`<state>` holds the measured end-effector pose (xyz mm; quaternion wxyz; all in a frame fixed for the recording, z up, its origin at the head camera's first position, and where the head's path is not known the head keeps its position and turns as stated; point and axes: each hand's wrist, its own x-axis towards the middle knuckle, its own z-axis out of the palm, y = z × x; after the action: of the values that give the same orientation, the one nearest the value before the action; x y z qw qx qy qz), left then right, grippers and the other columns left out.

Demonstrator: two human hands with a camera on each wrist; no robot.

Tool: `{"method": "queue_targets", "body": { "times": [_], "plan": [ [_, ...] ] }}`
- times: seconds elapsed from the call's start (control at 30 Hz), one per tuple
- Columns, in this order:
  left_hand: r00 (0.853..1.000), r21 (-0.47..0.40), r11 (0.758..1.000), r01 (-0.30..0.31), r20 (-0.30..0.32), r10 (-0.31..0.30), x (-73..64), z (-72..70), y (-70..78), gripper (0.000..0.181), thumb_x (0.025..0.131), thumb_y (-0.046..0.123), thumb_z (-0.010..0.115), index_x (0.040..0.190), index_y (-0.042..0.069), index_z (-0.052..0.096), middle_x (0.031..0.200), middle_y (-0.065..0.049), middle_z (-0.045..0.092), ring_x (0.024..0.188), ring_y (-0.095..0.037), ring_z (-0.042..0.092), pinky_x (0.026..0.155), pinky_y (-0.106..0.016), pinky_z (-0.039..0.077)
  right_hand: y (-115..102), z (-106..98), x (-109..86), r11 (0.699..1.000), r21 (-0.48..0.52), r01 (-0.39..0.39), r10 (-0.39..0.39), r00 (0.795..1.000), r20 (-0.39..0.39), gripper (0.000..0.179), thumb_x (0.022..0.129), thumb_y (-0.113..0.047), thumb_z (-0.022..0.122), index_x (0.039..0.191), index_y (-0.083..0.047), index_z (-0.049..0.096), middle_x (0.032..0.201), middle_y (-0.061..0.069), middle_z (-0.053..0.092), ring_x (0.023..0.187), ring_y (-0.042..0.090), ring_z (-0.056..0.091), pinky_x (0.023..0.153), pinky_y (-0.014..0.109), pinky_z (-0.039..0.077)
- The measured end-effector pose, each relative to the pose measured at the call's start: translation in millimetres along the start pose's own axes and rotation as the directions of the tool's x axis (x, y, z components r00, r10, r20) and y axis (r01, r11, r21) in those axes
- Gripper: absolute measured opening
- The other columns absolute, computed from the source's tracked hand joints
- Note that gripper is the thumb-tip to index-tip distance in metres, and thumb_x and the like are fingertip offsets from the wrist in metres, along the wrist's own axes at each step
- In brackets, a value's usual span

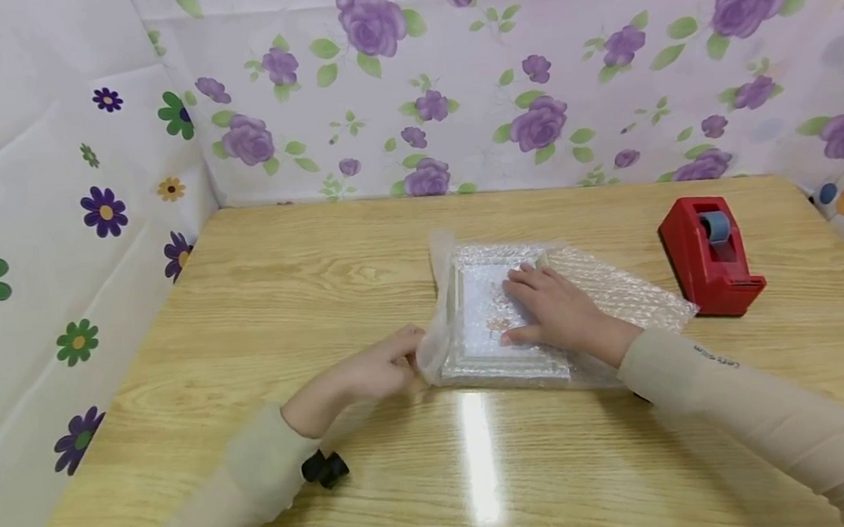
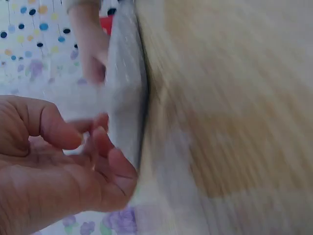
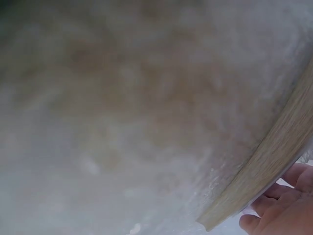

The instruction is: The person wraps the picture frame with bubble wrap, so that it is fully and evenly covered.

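Observation:
A picture frame [image 1: 506, 363] with a pale border lies flat on the table inside bubble wrap [image 1: 618, 282], which spreads out to its right. Spread over the frame's middle, my right hand [image 1: 561, 311] rests on the wrap with fairly straight fingers. At the wrap's left edge, my left hand [image 1: 374, 370] has curled fingers and seems to pinch the loose film there. The left wrist view shows the left hand [image 2: 63, 156] with thumb and fingers bent beside the wrap's side [image 2: 128, 63]; blur hides the exact contact. Part of the right hand [image 3: 286, 210] shows in the right wrist view.
A red tape dispenser [image 1: 711, 255] with a blue-grey roll of tape [image 1: 716, 227] stands to the right, close to the wrap's right corner. The wood-grain table [image 1: 304, 255] meets flower-patterned cloth [image 1: 453, 73] at the back and left.

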<state>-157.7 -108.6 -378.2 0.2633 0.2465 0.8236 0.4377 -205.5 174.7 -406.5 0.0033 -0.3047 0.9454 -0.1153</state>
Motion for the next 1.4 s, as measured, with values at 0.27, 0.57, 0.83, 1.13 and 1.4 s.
{"method": "queue_targets", "body": {
  "times": [0.27, 0.57, 0.83, 1.13, 1.4],
  "plan": [
    [0.995, -0.013, 0.999, -0.044, -0.088, 0.043, 16.9, -13.3, -9.9, 0.020, 0.089, 0.000, 0.058, 0.104, -0.005, 0.070, 0.120, -0.019, 0.055, 0.118, -0.034, 0.047, 0.100, -0.049, 0.043, 3.2, -1.6, -2.2, 0.999, 0.038, 0.020, -0.020, 1.000, 0.013, 0.082, 0.080, -0.050, 0.070, 0.137, 0.004, 0.045, 0.149, 0.031, 0.026, 0.139, 0.047, 0.021, 0.114, 0.057, 0.022],
    [0.989, 0.081, 0.997, 0.020, -0.150, -0.007, 36.5, -21.9, -13.6, 0.040, 0.077, 0.010, 0.077, 0.112, -0.001, 0.062, 0.130, -0.019, 0.054, 0.126, -0.036, 0.045, 0.111, -0.050, 0.033, 3.6, -12.7, -1.4, 0.999, 0.045, -0.001, -0.004, 0.995, 0.102, 0.076, 0.085, -0.046, 0.065, 0.138, 0.004, 0.044, 0.147, 0.032, 0.028, 0.138, 0.048, 0.024, 0.114, 0.058, 0.021],
    [0.993, 0.400, 0.914, 0.067, -0.117, -0.022, 53.1, -26.5, -16.5, 0.104, 0.071, 0.032, 0.084, 0.142, -0.014, 0.024, 0.145, -0.030, 0.034, 0.136, -0.042, 0.030, 0.116, -0.050, 0.022, 6.7, -23.1, 2.3, 0.994, 0.104, -0.019, -0.003, 0.979, 0.202, 0.064, 0.086, -0.027, 0.061, 0.140, 0.002, 0.042, 0.150, 0.029, 0.025, 0.140, 0.044, 0.021, 0.115, 0.059, 0.015],
    [1.000, 0.313, 0.949, 0.027, 0.004, -0.030, 72.7, -33.3, -19.7, 0.135, 0.066, 0.028, 0.087, 0.144, -0.011, -0.016, 0.154, -0.028, -0.012, 0.145, -0.037, -0.006, 0.120, -0.045, 0.002, 19.1, -16.8, -4.2, 0.996, 0.079, 0.031, -0.043, 0.988, 0.151, 0.063, 0.089, -0.032, 0.063, 0.141, -0.003, 0.044, 0.150, 0.024, 0.031, 0.140, 0.041, 0.026, 0.115, 0.061, 0.013],
    [0.999, 0.330, 0.944, 0.000, 0.044, -0.016, 76.8, -36.3, -17.7, 0.139, 0.065, 0.027, 0.087, 0.143, -0.007, -0.023, 0.153, -0.025, -0.021, 0.143, -0.038, -0.015, 0.118, -0.052, -0.004, 19.3, -15.8, -6.3, 0.995, 0.088, 0.050, -0.062, 0.988, 0.144, 0.065, 0.090, -0.039, 0.060, 0.143, -0.006, 0.041, 0.152, 0.021, 0.029, 0.142, 0.039, 0.022, 0.116, 0.059, 0.008]
  ]
}}
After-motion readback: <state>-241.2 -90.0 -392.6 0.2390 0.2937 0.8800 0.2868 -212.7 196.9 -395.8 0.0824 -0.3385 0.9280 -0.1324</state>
